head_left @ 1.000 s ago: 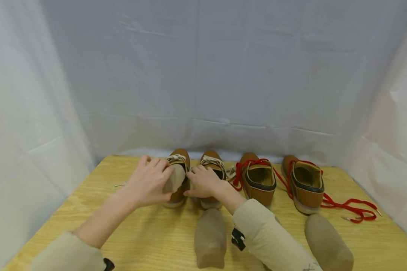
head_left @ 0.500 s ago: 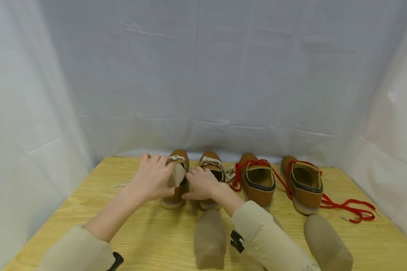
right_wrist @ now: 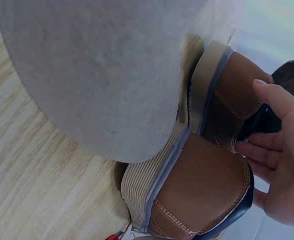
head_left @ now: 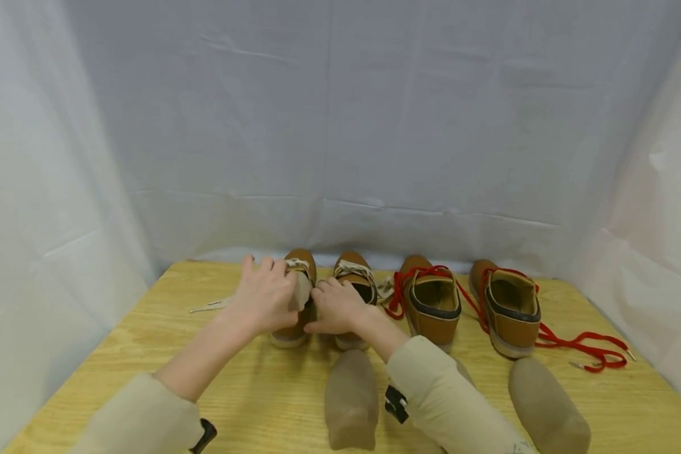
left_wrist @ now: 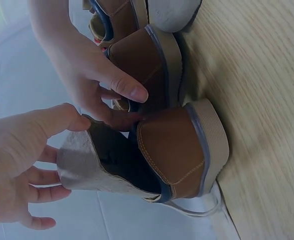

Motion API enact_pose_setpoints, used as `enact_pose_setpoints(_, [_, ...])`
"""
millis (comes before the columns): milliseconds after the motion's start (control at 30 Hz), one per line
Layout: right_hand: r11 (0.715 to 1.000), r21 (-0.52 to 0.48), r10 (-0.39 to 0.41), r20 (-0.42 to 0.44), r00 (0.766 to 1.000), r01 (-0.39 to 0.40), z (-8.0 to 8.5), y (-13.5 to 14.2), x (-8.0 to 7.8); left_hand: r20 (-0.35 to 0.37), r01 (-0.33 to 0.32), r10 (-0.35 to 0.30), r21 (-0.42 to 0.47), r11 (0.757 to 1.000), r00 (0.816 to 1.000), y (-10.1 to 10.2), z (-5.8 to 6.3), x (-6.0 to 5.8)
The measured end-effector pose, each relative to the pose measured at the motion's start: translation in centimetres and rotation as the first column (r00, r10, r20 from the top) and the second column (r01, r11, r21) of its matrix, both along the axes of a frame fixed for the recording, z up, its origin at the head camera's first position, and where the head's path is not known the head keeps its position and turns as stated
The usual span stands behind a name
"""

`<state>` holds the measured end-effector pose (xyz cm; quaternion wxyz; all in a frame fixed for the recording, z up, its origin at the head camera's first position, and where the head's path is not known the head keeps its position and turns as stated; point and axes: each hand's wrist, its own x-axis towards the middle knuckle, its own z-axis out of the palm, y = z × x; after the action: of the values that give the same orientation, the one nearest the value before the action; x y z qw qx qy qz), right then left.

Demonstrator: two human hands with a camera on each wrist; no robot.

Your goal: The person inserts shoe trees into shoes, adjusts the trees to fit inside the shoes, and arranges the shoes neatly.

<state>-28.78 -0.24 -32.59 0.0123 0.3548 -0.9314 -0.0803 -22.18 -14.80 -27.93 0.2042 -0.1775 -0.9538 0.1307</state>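
Observation:
In the head view my left hand (head_left: 265, 297) is at the leftmost tan shoe (head_left: 289, 334), which has pale laces. It grips a grey shoe insert (left_wrist: 79, 162) between thumb and fingers. The insert stands tilted up out of that shoe's opening, its lower end hidden inside. Its hollow dark side faces my right hand (head_left: 338, 308), which holds the same shoe at the right side of the collar, thumb near the heel. Just right of it stands the second pale-laced shoe (head_left: 353, 260), partly covered by my right hand.
Two tan shoes with red laces, one nearer (head_left: 434, 309) and one far right (head_left: 513, 321), stand along the back. Grey inserts (head_left: 352, 400) (head_left: 547, 403) lie in front; another is partly under the right sleeve. Loose red laces (head_left: 596, 353) trail rightward. White sheeting (head_left: 329, 126) encloses the wooden table.
My left hand and the insert have shifted a little to the right. More of the pale lace left of the shoe shows. My right hand has stayed nearly still at the collar.

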Motion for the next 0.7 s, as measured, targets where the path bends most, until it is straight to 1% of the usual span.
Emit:
enact_pose_setpoints(167, [1.000, -0.008, 0.001, 0.006, 1.000, -0.001, 0.2, 0.0, 0.1, 0.013, -0.013, 0.013, -0.003, 1.000, 1.000, 0.3, 0.2, -0.4])
enact_pose_setpoints(333, [1.000, -0.007, 0.011, 0.000, 1.000, -0.011, 0.2, 0.0, 0.1, 0.042, -0.035, 0.034, 0.024, 0.999, 0.999, 0.4, 0.4, -0.9])
enact_pose_setpoints(533, [1.000, -0.010, 0.005, 0.000, 1.000, -0.005, 0.0, -0.1, 0.1, 0.068, -0.054, 0.052, 0.032, 0.998, 0.996, 0.4, 0.6, -1.0])
enact_pose_setpoints(700, [1.000, -0.010, 0.000, 0.005, 1.000, 0.000, 0.1, -0.1, 0.1, 0.073, -0.048, 0.046, 0.036, 0.998, 0.996, 0.3, 0.5, -1.1])
